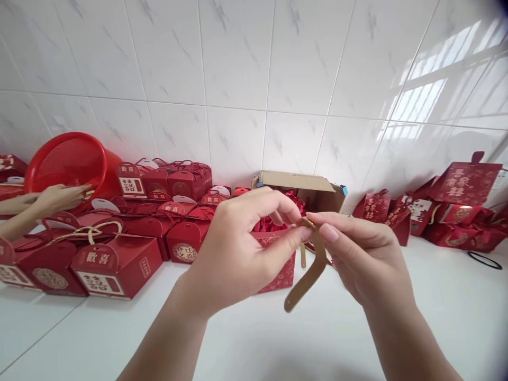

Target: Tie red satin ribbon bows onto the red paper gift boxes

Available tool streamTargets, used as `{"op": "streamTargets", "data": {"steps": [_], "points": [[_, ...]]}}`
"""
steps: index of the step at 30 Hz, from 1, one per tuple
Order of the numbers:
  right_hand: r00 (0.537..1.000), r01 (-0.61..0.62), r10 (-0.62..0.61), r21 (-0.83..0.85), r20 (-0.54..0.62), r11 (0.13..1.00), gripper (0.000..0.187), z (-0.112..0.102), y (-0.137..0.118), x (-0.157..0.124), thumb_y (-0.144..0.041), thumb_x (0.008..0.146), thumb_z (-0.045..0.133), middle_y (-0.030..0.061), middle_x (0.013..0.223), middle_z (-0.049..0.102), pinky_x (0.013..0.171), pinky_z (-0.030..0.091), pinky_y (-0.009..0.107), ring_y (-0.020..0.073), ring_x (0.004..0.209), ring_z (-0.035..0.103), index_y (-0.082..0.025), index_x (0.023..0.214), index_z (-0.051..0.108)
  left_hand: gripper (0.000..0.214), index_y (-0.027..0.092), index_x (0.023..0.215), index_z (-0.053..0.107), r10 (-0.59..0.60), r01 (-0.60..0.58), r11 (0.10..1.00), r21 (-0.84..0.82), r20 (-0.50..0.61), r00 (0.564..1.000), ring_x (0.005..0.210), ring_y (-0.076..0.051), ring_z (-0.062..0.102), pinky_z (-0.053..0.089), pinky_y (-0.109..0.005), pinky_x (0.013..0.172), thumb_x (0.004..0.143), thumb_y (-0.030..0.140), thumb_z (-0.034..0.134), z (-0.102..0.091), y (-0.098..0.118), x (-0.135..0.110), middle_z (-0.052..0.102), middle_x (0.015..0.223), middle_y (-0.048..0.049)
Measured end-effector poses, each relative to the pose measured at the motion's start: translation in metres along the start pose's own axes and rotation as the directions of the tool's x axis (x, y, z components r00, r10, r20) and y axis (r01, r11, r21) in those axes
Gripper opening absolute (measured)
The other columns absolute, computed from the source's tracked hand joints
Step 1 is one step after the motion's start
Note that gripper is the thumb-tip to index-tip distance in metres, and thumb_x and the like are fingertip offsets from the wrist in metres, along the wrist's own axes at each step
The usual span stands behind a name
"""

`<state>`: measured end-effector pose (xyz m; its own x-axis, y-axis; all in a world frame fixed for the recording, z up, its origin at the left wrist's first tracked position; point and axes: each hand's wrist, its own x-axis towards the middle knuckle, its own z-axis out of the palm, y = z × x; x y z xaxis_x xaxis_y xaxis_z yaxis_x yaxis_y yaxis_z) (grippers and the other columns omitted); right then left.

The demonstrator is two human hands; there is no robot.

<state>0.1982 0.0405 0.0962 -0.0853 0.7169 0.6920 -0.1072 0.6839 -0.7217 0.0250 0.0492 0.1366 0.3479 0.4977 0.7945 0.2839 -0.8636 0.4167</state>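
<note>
Tan-gold ribbon strip [313, 267] — flat, narrow and curved — hangs in the middle of the view. It is pinched at its top end between both of the person's hands and held above the white tabletop [278, 328], with its free end drooping down and to the left.

At the far left, another person's hand [59, 197] reaches in and touches the rim of a round red plastic mesh basket [67, 161]. The basket lies tipped on its side against the white marble-patterned tile wall [238, 79]. Just right of it and in front, red cardboard gift boxes [119, 264] with gold characters are packed close together, and a twisted gold rope handle [91, 230] lies across them.

Next comes the left hand [242, 248] — its thumb and forefinger are closed tight on the strip's upper end. Behind it a small red patterned box [283, 272] stands on the tabletop, partly hidden. The right hand [361, 254] meets the left at the same spot, thumb and forefinger pressed together on the strip.

Behind the hands, against the wall, an open brown corrugated carton [301, 185] holds red things. Further right, flat red paper bags [468, 185] with gold lettering lean on the wall, and a thin black loop [484, 260] lies on the tabletop near them.
</note>
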Motion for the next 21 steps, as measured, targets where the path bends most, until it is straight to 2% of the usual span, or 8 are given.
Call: {"op": "streamTargets", "data": {"steps": [5, 9, 13, 17, 21], "points": [[0.992, -0.106, 0.101, 0.066, 0.070, 0.992, 0.010, -0.005, 0.000, 0.006, -0.026, 0.081, 0.068, 0.0005, 0.078, 0.072, 0.063, 0.058, 0.025, 0.0136, 0.073, 0.067, -0.030, 0.086, 0.076, 0.008, 0.022, 0.076, 0.062, -0.032, 0.034, 0.999, -0.008, 0.153, 0.988, 0.069, -0.012, 0.059, 0.048, -0.026, 0.063, 0.083, 0.018, 0.061, -0.005, 0.003, -0.001, 0.065, 0.074, 0.0032], [0.990, -0.125, 0.116, 0.103, 0.085, 0.987, 0.021, -0.006, 0.002, 0.007, -0.020, 0.078, 0.071, -0.0007, 0.078, 0.071, 0.066, 0.060, 0.024, 0.0115, 0.071, 0.066, -0.031, 0.096, 0.073, 0.013, 0.022, 0.077, 0.061, -0.058, 0.060, 0.998, -0.007, 0.189, 0.980, 0.068, -0.012, 0.058, 0.047, -0.025, 0.060, 0.087, 0.018, 0.054, -0.005, 0.002, -0.002, 0.064, 0.076, 0.0015], [0.991, -0.063, 0.055, 0.064, 0.121, 0.996, 0.023, -0.007, 0.003, 0.007, -0.018, 0.080, 0.068, -0.0005, 0.078, 0.066, 0.058, 0.058, 0.024, 0.0093, 0.062, 0.061, -0.031, 0.099, 0.073, 0.012, 0.022, 0.080, 0.064, -0.037, 0.038, 0.999, -0.005, 0.151, 0.988, 0.073, -0.014, 0.060, 0.050, -0.026, 0.065, 0.087, 0.019, 0.055, -0.003, -0.002, -0.002, 0.065, 0.080, -0.0003], [0.996, 0.002, -0.009, 0.066, 0.093, 0.998, 0.022, -0.008, 0.005, 0.007, -0.015, 0.079, 0.069, -0.0009, 0.078, 0.063, 0.055, 0.056, 0.022, 0.0094, 0.066, 0.061, -0.031, 0.092, 0.074, 0.008, 0.023, 0.079, 0.066, -0.008, 0.010, 1.000, -0.029, 0.075, 0.997, 0.074, -0.014, 0.060, 0.050, -0.026, 0.067, 0.083, 0.018, 0.062, 0.000, -0.006, -0.001, 0.066, 0.080, 0.0005], [0.998, -0.007, 0.001, 0.090, 0.068, 0.996, 0.015, -0.007, 0.005, 0.007, -0.017, 0.079, 0.070, -0.0007, 0.075, 0.065, 0.054, 0.056, 0.022, 0.0108, 0.066, 0.062, -0.028, 0.087, 0.072, 0.005, 0.024, 0.078, 0.067, -0.010, 0.013, 0.998, -0.059, 0.047, 0.999, 0.073, -0.015, 0.060, 0.050, -0.028, 0.068, 0.082, 0.023, 0.064, 0.003, -0.008, 0.001, 0.066, 0.077, 0.0007]]}}
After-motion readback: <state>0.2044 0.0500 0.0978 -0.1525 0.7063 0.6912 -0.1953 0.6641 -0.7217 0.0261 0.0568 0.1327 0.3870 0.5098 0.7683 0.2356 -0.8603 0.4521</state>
